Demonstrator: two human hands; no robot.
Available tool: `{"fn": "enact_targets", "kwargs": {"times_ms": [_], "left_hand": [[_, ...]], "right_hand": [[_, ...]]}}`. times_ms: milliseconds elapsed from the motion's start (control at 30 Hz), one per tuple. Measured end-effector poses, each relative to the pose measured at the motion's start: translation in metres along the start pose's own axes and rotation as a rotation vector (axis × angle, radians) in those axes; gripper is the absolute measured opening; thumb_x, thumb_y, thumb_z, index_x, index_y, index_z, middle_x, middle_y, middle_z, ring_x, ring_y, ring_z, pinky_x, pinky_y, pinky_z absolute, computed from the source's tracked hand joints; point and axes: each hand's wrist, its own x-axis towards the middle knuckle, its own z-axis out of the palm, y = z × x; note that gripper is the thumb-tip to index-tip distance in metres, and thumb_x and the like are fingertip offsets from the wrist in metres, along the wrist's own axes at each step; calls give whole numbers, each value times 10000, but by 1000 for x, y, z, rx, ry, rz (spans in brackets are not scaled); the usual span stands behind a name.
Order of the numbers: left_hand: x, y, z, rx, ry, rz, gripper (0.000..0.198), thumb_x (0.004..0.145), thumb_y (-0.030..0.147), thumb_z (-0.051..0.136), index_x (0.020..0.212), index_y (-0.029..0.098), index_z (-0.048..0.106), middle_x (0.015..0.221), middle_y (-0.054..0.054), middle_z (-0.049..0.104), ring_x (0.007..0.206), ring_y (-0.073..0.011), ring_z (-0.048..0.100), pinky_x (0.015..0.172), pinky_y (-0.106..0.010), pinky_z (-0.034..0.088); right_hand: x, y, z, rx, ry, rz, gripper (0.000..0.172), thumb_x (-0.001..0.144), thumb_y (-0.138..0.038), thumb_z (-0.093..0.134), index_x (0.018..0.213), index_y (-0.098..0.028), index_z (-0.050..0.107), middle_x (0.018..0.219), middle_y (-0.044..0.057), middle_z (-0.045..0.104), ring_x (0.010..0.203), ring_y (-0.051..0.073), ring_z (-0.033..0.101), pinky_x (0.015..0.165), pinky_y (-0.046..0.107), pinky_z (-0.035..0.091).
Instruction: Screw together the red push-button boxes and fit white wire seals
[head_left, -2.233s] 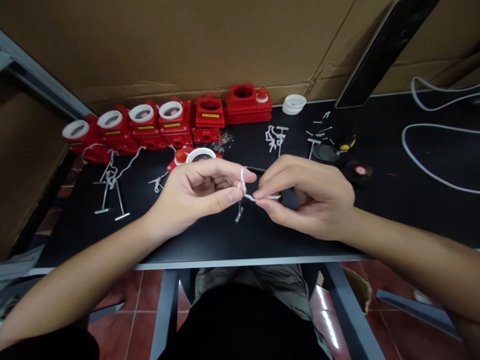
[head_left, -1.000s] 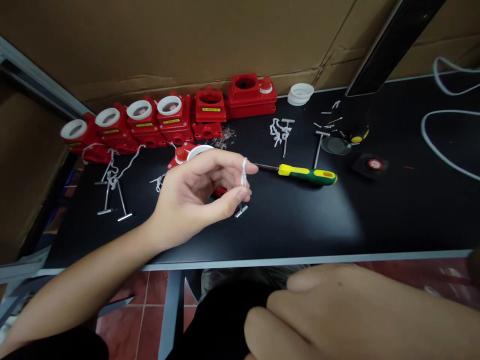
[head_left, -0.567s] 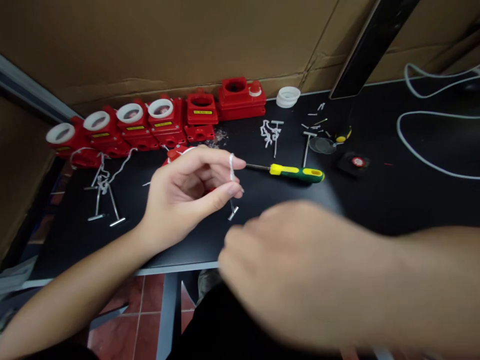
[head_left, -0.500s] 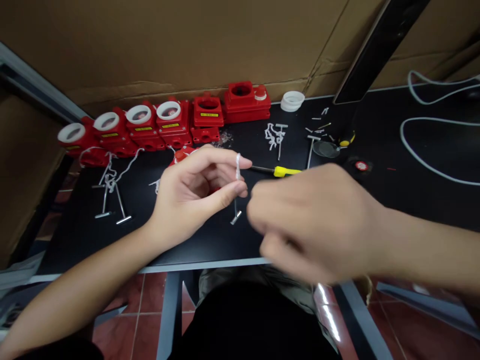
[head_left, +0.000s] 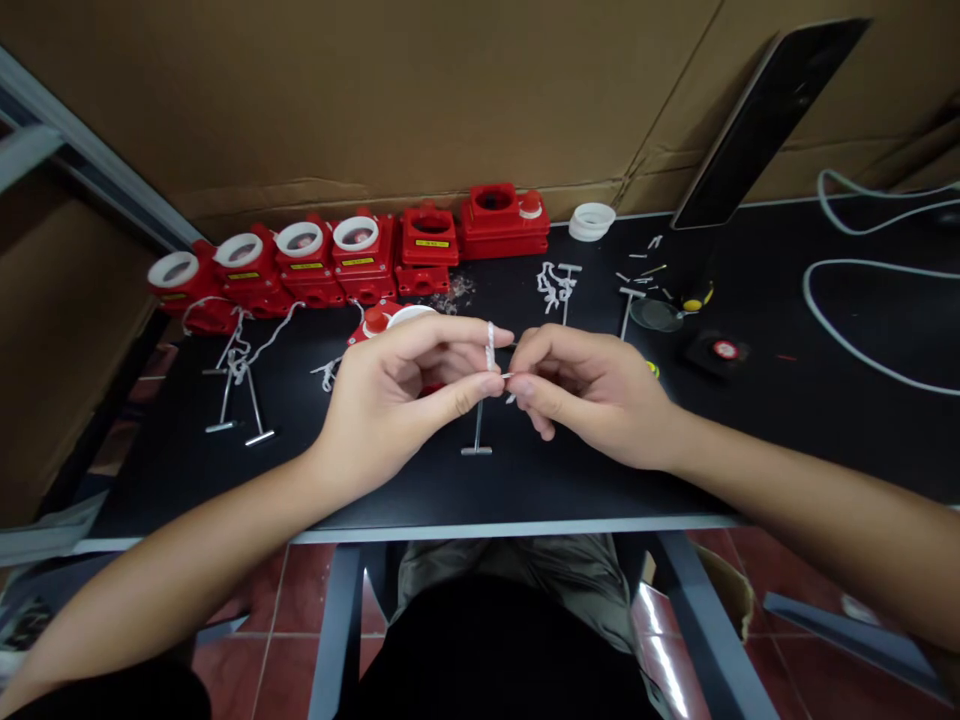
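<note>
White cord (head_left: 490,345) loops over the index finger of my left hand (head_left: 397,400), whose thumb presses on it. My right hand (head_left: 592,390) pinches a short end of the same cord between thumb and index finger, right beside the left thumb tip. Below the fingers hangs or lies a metal T-bar (head_left: 478,430); whether it touches the table I cannot tell. Behind my left hand a red housing with a white ring (head_left: 375,320) is partly hidden. The yellow screwdriver handle (head_left: 653,370) barely shows past my right hand.
Red housings (head_left: 364,260) line the back left of the black table (head_left: 405,505). T-bars with cord (head_left: 238,370) lie at left, another T-bar with cord (head_left: 559,285) behind my hands. White rings (head_left: 591,221), clear discs (head_left: 656,315) and a grey cable (head_left: 862,265) are at right.
My right hand, blurred and closed before, has come in beside the left thumb and now pinches the cord end. The left hand keeps its loop; the view has shifted slightly.
</note>
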Motion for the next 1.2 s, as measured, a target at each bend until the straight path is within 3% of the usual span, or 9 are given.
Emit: {"fn": "enact_targets", "kwargs": {"times_ms": [200, 433, 700, 1033, 1200], "left_hand": [[3, -4, 1, -24, 11, 83, 224, 991, 195, 975, 1205, 257, 947, 1023, -34, 837, 962, -172, 836, 925, -275, 744], [3, -9, -2, -37, 0, 143, 159, 1091, 321, 908, 1240, 307, 961, 1342, -99, 856, 829, -156, 813, 856, -322, 759], [3, -8, -2, -14, 58, 126, 124, 984, 304, 1020, 1040, 248, 925, 1022, -55, 887, 944, -198, 839, 869, -302, 734], [4, -12, -6, 6, 45, 171, 123, 1008, 324, 1003, 1119, 304, 955, 1064, -66, 865, 957, -212, 794, 854, -348, 704], [5, -10, -4, -22, 36, 140, 199, 948, 300, 1047, 1127, 299, 961, 986, -41, 818, 855, -188, 765, 742, -311, 690]], "right_hand": [[4, 1, -3, 26, -24, -27, 374, 1123, -479, 831, 952, -195, 660, 792, -50, 614, 598, 70, 596, 583, 217, 510], [2, 3, -1, -48, -55, -28, 389, 1138, -517, 808, 962, -194, 680, 815, -26, 663, 646, 91, 592, 616, 250, 486], [3, -1, -2, 3, -37, -9, 369, 1087, -487, 884, 968, -179, 719, 834, -22, 675, 646, 85, 606, 621, 241, 495], [2, -3, 1, -52, -38, -72, 209, 1133, -325, 802, 1007, -161, 773, 895, -5, 704, 672, 72, 656, 639, 229, 514], [-1, -6, 0, -46, 1, -103, 190, 1131, -313, 806, 1008, -173, 767, 907, -4, 697, 682, 81, 652, 645, 245, 513]]}}
